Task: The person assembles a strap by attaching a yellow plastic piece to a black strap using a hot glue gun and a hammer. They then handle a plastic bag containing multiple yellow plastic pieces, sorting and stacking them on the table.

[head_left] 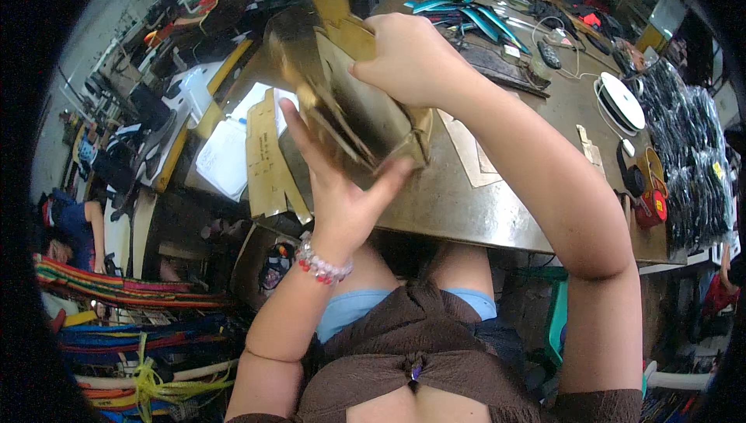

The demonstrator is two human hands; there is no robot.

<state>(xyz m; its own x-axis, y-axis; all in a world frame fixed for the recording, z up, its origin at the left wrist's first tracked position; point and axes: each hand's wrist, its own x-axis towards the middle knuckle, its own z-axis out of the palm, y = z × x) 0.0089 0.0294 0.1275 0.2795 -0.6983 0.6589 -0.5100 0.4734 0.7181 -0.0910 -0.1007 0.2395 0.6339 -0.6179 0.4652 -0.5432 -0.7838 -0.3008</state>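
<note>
Both hands hold up a bundle of brown card pieces (pixel 365 112) above the table, partly smeared by motion. A clear, shiny cover may be around it; I cannot tell for sure. My right hand (pixel 412 57) grips its upper right side, fingers wrapped over a mustard-brown card strip (pixel 332 7) that sticks up. Below, my left hand (pixel 342 197), with a beaded bracelet at the wrist, cradles the bundle's lower end between its thumb and spread fingers. Beside it, a flat brown card template (pixel 266 159) with small holes lies on white papers (pixel 225 159).
Pale card sheets (pixel 470 151) lie on the shiny table (pixel 466 209). To the right are a white cable reel (pixel 620 102), a red tape measure (pixel 651 209) and stacked plastic-wrapped black goods (pixel 684 151). Teal and black strips (pixel 474 15) lie farther back. Colourful straps (pixel 132 287) hang at the left.
</note>
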